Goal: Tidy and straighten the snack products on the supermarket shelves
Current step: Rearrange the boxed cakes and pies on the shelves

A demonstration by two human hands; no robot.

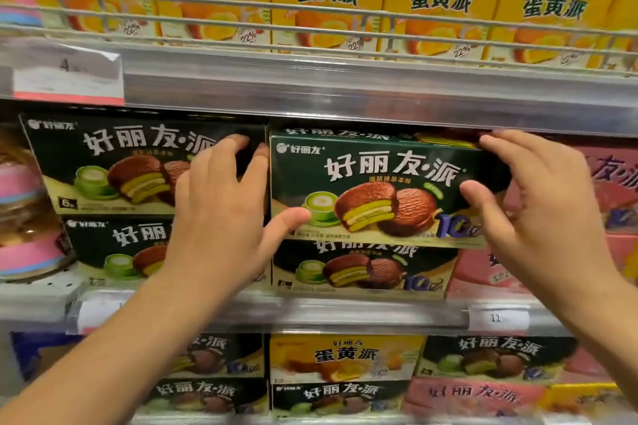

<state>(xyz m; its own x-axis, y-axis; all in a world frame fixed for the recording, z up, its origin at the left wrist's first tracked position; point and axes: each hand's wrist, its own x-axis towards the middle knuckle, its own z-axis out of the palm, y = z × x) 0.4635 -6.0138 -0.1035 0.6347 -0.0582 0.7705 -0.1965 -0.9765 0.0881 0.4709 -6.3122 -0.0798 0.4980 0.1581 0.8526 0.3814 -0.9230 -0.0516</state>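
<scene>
A dark green snack-pie box [379,190] sits on top of a matching green box [362,269] on the middle shelf. My left hand [221,210] grips its left end, fingers behind the edge and thumb on the front. My right hand [531,190] grips its right end, fingers over the top corner and thumb on the front. The held box stands slightly forward of its neighbours. Two more green boxes [114,166] are stacked to the left, partly hidden by my left hand.
Yellow boxes [328,3] fill the upper shelf behind a wire rail [310,7]. Pink boxes [611,190] stand at the right, pink-lidded jars [24,217] at the left. The lower shelf holds mixed green, yellow and pink boxes [345,359]. Price tags [497,317] sit on the shelf edges.
</scene>
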